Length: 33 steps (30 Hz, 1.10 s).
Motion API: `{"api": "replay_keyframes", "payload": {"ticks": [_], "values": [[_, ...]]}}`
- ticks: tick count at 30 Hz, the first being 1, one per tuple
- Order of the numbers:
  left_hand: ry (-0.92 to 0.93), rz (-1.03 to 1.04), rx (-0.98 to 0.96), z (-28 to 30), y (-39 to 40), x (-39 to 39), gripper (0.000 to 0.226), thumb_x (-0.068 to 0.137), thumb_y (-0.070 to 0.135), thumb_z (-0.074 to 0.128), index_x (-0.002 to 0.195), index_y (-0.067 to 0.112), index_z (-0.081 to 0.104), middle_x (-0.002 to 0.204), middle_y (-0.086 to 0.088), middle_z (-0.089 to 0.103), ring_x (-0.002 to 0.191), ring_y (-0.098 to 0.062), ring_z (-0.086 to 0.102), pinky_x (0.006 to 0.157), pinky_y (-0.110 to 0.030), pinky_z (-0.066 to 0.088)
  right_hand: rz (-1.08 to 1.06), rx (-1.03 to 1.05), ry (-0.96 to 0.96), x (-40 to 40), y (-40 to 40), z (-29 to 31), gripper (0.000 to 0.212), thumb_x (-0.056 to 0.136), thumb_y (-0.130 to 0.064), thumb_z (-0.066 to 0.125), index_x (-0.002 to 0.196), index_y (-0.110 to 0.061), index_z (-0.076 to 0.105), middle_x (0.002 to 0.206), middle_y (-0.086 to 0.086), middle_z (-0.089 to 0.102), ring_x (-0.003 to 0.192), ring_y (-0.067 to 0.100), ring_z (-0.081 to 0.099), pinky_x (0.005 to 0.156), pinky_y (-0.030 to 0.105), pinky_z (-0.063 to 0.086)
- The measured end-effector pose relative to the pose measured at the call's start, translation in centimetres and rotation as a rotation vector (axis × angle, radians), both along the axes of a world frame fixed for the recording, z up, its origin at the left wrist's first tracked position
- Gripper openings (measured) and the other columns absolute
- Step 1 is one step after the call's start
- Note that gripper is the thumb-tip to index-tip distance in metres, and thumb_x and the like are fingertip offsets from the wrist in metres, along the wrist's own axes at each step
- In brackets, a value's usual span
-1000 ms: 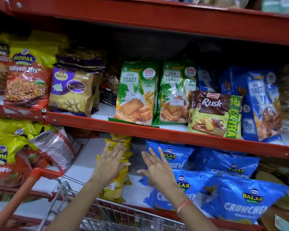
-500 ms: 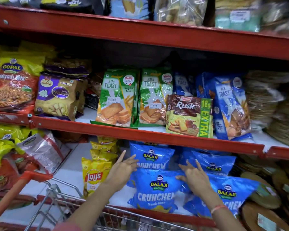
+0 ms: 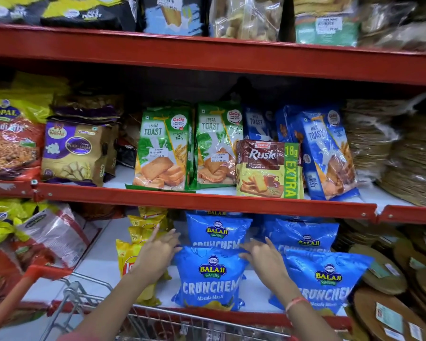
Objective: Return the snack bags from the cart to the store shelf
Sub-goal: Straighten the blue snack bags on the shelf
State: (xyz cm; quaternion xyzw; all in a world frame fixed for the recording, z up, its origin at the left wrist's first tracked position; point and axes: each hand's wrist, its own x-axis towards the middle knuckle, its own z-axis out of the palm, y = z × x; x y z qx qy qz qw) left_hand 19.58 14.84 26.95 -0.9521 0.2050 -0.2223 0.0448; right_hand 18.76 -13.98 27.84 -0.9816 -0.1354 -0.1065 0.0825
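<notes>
A blue Balaji Crunchem bag (image 3: pixel 210 279) stands upright at the front of the bottom shelf (image 3: pixel 101 269), with more blue bags behind it and to its right. My left hand (image 3: pixel 155 252) rests fingers spread against its upper left corner, in front of a row of yellow Lay's bags (image 3: pixel 129 262). My right hand (image 3: pixel 266 259) touches the bag's upper right edge, fingers apart. Neither hand is closed around anything. The cart's wire rim (image 3: pixel 158 321) and red handle (image 3: pixel 15 296) sit at the bottom of the view.
The middle shelf holds green Jeera Toast packs (image 3: pixel 162 148), a Rusk pack (image 3: pixel 268 168) and blue Milk Toast packs (image 3: pixel 327 153). Gopal bags (image 3: pixel 8 134) fill the left. Stacked round papad packs (image 3: pixel 389 286) crowd the right. A red shelf edge (image 3: pixel 207 201) runs just above my hands.
Both hands have shifted right from the yellow bags to the front blue Crunchem bag, now bracketing its top corners. The view has tilted upward, showing the top shelf.
</notes>
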Motion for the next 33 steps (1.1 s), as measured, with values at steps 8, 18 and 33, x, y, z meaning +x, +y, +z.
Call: {"api": "replay_keyframes", "payload": {"ticks": [8, 18, 33], "values": [[0.076, -0.048, -0.118, 1.3, -8.3, -1.4, 0.070, 0.091, 0.063, 0.020, 0.142, 0.016, 0.027, 0.149, 0.000, 0.029, 0.138, -0.015, 0.021, 0.107, -0.052, 0.004, -0.003, -0.093, -0.078, -2.0, -6.5, -0.4, 0.096, 0.069, -0.075, 0.029, 0.142, -0.013, 0.018, 0.149, -0.002, 0.023, 0.138, 0.007, -0.019, 0.109, 0.035, -0.006], [0.154, -0.187, -0.033, 2.0, -23.0, -1.0, 0.067, 0.090, 0.061, 0.021, 0.140, 0.018, 0.031, 0.153, 0.000, 0.023, 0.141, -0.014, 0.006, 0.107, -0.057, -0.008, -0.240, -0.153, -0.021, -3.8, -21.2, -0.4, 0.091, 0.084, -0.070, -0.001, 0.126, -0.007, 0.050, 0.127, 0.008, 0.060, 0.141, 0.009, -0.007, 0.111, 0.034, -0.011], [0.137, -0.079, 0.025, 2.0, -26.0, -0.6, 0.023, 0.089, 0.003, 0.047, 0.109, 0.010, 0.057, 0.148, -0.005, 0.036, 0.141, -0.012, 0.015, 0.108, -0.045, -0.028, -0.319, -0.178, -0.184, -2.2, -22.6, -0.1, 0.029, 0.052, 0.010, 0.077, 0.070, -0.013, 0.072, 0.063, 0.010, 0.073, 0.092, 0.018, 0.069, 0.108, 0.043, 0.028]]}}
